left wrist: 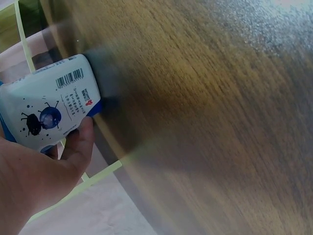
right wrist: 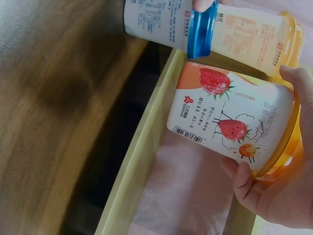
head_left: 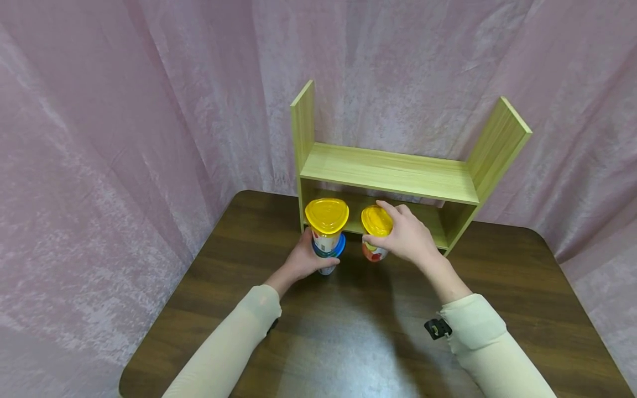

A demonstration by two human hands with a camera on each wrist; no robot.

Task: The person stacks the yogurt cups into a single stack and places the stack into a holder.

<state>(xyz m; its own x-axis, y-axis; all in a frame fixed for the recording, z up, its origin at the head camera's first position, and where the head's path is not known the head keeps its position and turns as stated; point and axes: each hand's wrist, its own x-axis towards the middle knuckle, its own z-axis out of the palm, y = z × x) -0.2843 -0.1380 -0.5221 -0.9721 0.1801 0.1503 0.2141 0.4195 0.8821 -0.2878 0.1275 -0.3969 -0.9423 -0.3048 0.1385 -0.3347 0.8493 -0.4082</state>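
My left hand (head_left: 301,258) grips a yogurt cup with a blue lid (head_left: 332,246), its white side printed with blueberry figures (left wrist: 46,120) in the left wrist view. On that lid stands a second yogurt cup with a yellow lid (head_left: 327,214), forming a stack of two. To the right, my right hand (head_left: 410,233) holds another yellow-lidded yogurt cup (head_left: 376,220) by its lid end, thumb and fingers on either side. Strawberries are printed on this cup (right wrist: 230,115), as the right wrist view shows, and its base is higher than the blue-lidded cup's base.
Directly behind the cups is a light wooden shelf unit (head_left: 390,170) with two levels and raised side panels. It stands at the back of a dark wooden table (head_left: 343,337). Pink curtains (head_left: 199,99) hang behind. A small black device (head_left: 438,328) sits at the right sleeve.
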